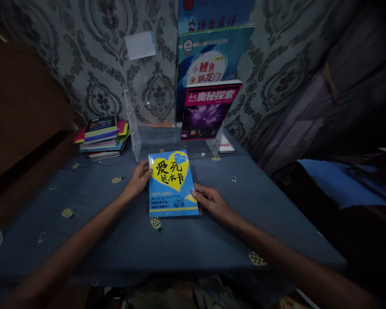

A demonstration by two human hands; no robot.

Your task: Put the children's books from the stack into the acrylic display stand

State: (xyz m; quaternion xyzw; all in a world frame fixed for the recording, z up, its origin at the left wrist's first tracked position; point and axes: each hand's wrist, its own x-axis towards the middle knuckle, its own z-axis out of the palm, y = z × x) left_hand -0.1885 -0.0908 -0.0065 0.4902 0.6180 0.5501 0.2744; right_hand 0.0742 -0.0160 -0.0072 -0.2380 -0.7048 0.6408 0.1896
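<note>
A blue book with a yellow heart on its cover lies flat on the table covered by a dark blue cloth. My left hand grips the book's left edge, thumb on the cover. My right hand holds its lower right corner, fingertips on the cover. Just behind the book stands a clear acrylic book stand. A purple and pink book stands upright in the stand's right side.
A stack of several books lies at the back left of the table. A large blue book leans on the patterned wall behind the stand. A brown cabinet stands at the left. Blue cloth lies to the right.
</note>
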